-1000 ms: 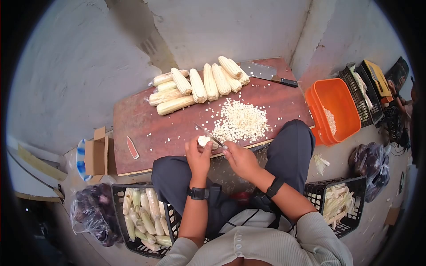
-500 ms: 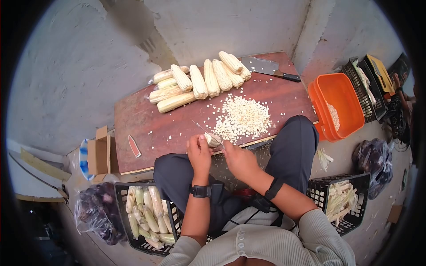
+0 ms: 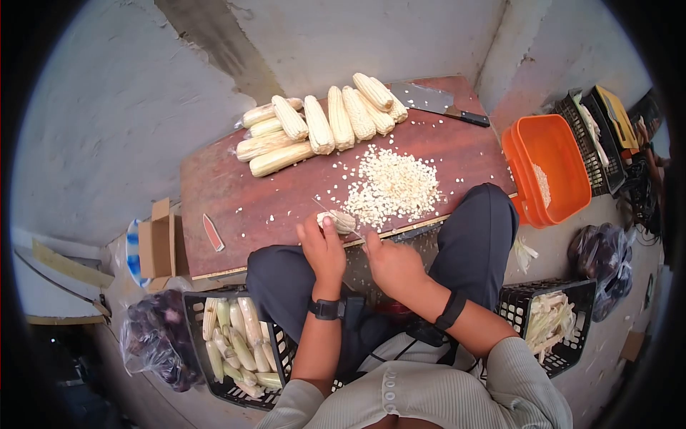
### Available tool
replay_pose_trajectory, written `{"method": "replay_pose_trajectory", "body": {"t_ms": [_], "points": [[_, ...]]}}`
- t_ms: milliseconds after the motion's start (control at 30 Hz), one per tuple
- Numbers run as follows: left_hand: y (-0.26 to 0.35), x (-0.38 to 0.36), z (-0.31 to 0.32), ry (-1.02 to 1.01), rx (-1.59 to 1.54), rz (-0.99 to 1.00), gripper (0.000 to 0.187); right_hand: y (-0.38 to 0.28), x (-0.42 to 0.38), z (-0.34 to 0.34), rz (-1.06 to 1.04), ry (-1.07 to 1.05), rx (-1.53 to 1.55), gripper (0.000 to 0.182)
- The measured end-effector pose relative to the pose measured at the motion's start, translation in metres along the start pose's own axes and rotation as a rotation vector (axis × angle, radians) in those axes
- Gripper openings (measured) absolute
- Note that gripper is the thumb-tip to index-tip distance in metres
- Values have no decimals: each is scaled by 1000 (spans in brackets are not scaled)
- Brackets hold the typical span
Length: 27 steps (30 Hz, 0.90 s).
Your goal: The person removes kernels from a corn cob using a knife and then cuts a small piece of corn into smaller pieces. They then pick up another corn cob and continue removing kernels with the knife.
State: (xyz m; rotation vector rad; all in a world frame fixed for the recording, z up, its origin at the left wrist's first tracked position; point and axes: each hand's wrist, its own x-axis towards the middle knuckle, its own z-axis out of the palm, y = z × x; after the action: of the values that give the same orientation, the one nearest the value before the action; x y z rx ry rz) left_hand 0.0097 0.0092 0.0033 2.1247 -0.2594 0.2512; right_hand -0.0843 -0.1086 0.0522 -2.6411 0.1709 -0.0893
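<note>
My left hand (image 3: 323, 250) is closed around a partly stripped ear of corn (image 3: 344, 223) just above the front edge of the red-brown board (image 3: 250, 204). In my right hand (image 3: 394, 264) is a thin-bladed knife (image 3: 359, 234); its handle is hidden by my fingers. The blade lies along the ear and its tip points away to the left. Just beyond the ear spreads a heap of loose corn kernels (image 3: 394, 187). Several husked ears (image 3: 319, 125) line the back of the board, some upright against others.
A cleaver (image 3: 468, 117) lies at the board's back right, a small red blade-shaped item (image 3: 213, 233) at its left. An orange bin (image 3: 516, 154) holds some kernels. Crates of corn (image 3: 191, 314) and husks (image 3: 589, 307) flank my legs. A cardboard box (image 3: 155, 247) stands left.
My view has shifted slightly. Both hands stay close together at the board's front edge, still holding the ear and the knife; more of the ear's side shows now.
</note>
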Motion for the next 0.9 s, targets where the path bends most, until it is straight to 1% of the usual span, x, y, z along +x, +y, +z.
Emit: {"method": "replay_pose_trajectory", "body": {"t_ms": [100,167,367,400,500,600,767,900], "points": [[2,-1,0,-23,11,-53,29,3,2,0,-4,-17,-22,20],[1,0,2,-13,26,-30,28,4,-1,3,-22,-18,-64,19],[-1,1,8,30,49,-20,28,5,2,6,-56,76,-22,17],[-2,1,9,33,48,-20,28,6,3,6,-62,71,-23,17],[-1,2,8,25,144,81,28,9,7,6,-72,62,-10,16],[1,-1,11,-4,147,55,29,11,13,9,-66,47,43,15],[5,3,8,-6,198,68,31,9,24,11,-71,8,110,11],[3,3,5,-4,196,64,31,3,31,18,-72,21,123,12]]}}
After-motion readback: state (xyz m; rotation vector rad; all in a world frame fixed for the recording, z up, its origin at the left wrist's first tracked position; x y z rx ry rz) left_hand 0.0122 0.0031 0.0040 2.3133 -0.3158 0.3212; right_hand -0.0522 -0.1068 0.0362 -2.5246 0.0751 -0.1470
